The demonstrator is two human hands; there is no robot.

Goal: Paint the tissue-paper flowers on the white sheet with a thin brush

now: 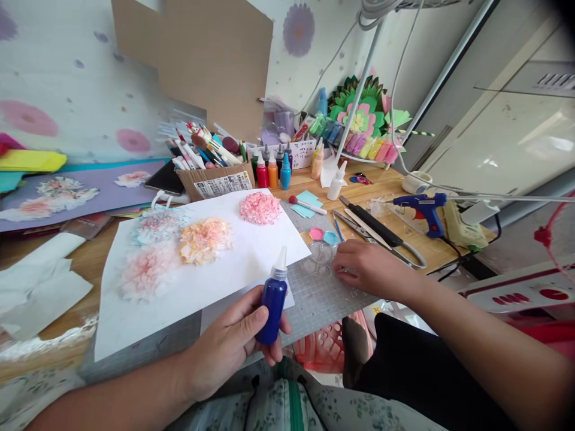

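Wrapped in the fingers of my left hand [245, 332] is a squeeze bottle of dark blue paint [274, 305], upright with its clear pointed nozzle up. My right hand [362, 266] is closed, its curled fingers at the right edge of a clear round-welled paint palette [320, 256]; its fingertips are partly hidden. Pink, blue and yellow-orange paint fills the palette's back wells, while the front wells look clear. On a white paper sheet [224, 209] lie a pink ruffled flower [259, 208], an orange one [205, 240], a light blue one [157, 226] and a pale pink one [147, 269].
Several paint bottles [272, 172] stand at the back beside a cardboard box [220, 182] of brushes and pens. A white bottle [336, 184], a red-tipped brush [309, 205], scissors [359, 226] and a blue glue gun [424, 209] lie around the grey cutting mat [309, 305].
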